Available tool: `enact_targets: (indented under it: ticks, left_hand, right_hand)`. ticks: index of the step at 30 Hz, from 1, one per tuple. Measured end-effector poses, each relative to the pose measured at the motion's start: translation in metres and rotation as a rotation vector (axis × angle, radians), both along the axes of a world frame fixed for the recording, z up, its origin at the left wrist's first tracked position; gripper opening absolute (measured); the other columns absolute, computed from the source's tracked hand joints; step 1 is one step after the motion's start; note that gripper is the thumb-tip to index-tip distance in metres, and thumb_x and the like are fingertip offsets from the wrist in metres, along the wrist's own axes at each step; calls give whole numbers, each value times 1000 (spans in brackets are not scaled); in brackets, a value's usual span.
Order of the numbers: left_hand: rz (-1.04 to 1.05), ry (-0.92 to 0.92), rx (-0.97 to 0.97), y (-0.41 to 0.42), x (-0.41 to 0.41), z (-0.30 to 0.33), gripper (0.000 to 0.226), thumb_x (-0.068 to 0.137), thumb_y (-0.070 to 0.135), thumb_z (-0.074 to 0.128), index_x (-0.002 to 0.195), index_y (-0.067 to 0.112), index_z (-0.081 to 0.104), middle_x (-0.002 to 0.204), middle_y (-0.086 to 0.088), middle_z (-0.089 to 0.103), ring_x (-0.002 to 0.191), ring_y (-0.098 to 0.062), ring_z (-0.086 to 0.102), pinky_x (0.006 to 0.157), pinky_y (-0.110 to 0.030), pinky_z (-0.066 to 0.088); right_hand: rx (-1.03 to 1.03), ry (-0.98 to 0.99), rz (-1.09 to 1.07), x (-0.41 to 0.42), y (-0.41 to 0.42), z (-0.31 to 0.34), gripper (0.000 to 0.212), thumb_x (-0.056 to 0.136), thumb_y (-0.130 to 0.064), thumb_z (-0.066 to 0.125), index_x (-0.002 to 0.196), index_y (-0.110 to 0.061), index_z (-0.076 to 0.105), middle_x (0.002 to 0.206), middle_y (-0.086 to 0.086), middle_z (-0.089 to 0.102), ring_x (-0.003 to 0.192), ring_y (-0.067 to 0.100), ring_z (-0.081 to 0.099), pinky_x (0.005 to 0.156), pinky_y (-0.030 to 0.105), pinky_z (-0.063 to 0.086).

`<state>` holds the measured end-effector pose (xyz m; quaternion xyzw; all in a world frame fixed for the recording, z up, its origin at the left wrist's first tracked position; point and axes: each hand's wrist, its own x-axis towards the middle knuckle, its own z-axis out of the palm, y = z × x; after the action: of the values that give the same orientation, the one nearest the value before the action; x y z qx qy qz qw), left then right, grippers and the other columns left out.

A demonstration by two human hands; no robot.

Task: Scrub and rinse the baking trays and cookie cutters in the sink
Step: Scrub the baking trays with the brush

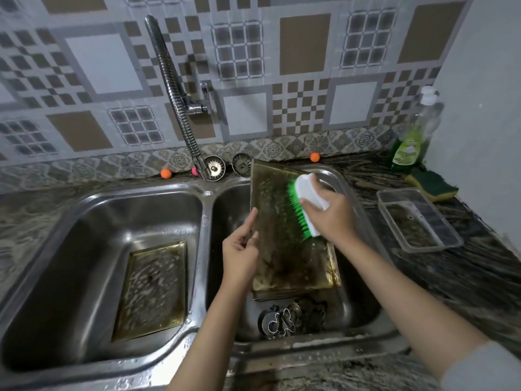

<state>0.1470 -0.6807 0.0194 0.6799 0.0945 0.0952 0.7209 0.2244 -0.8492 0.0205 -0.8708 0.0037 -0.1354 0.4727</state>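
A grimy baking tray [277, 249] leans tilted in the right basin of the steel double sink [207, 204], its top edge against the back rim. My left hand [241, 249] grips the tray's left edge. My right hand [328, 214] holds a white scrub brush [306, 206] with green bristles pressed on the tray's upper right. More trays lie stacked under its lower end. Several metal cookie cutters [291, 318] lie at the front of the right basin. A second baking tray [155, 289] lies flat and wet in the left basin.
A flexible faucet [174, 88] rises behind the divider, with two sink strainers [215, 167] at its foot. On the right counter stand a dish soap bottle [414, 136], a green-yellow sponge [432, 186] and a clear plastic container [417, 218]. Small orange balls [315, 157] sit by the wall.
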Motion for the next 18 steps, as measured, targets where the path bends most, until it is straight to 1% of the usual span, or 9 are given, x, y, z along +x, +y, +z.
enact_targets:
  ticks: [2,4,5,7,9,11,13,16,18]
  left_hand:
    - [-30,3,-14,-5,0,-3,50,91,-10,46,120,30,58,120,9,60,110,4,54,93,-12,43]
    - [-35,4,-33,-16,2,-4,49,91,-11,46,120,27,58,113,7,64,83,13,57,75,-6,45]
    - [-18,-1,-51,-19,4,-5,48,91,-11,46,122,24,57,117,3,64,84,12,58,77,-7,45]
    - [62,-4,-142,-17,10,-8,45,91,-11,45,124,18,57,129,-5,59,104,1,58,93,-15,45]
    - [142,2,-238,-6,15,-10,47,92,-7,46,114,29,66,134,-5,57,120,-11,54,107,-33,41]
    - [175,9,-273,5,16,-14,52,93,-3,47,101,42,71,135,-2,56,129,-18,48,112,-44,34]
    - [169,23,-289,4,13,-17,51,93,-2,48,101,42,71,133,0,57,129,-18,48,112,-46,34]
    - [124,15,-314,-16,5,-16,44,93,-5,48,112,31,67,130,5,58,125,-12,51,111,-41,36]
    - [129,7,-348,-22,7,-16,44,92,-7,47,119,25,63,132,1,57,124,-11,51,111,-39,36]
  right_hand:
    - [42,40,-149,10,-6,9,57,85,-33,68,137,-20,48,112,7,67,82,7,53,60,15,39]
    - [47,17,-112,2,13,16,57,84,-36,68,136,-25,48,105,0,67,83,9,58,58,15,42]
    - [25,-8,-38,-10,27,16,58,83,-40,67,136,-30,47,97,-5,67,80,11,62,59,18,46]
    - [3,-67,121,-40,49,5,60,81,-43,66,137,-40,42,94,-8,69,80,10,66,65,24,52]
    - [85,-88,188,-64,48,-12,60,81,-35,69,136,-37,44,107,-8,69,92,0,63,78,22,51]
    - [85,-73,191,-69,31,-22,62,82,-30,71,136,-34,41,99,-9,70,83,-3,61,72,23,49]
    - [-16,-39,104,-53,14,-22,61,83,-33,69,137,-32,42,89,-1,71,78,9,64,64,26,47]
    - [15,-26,-58,-27,17,-8,58,85,-35,67,138,-26,44,110,6,69,99,18,64,73,18,44]
    - [76,-64,-26,-35,41,-2,60,84,-36,67,139,-28,43,115,4,68,103,16,64,80,18,46]
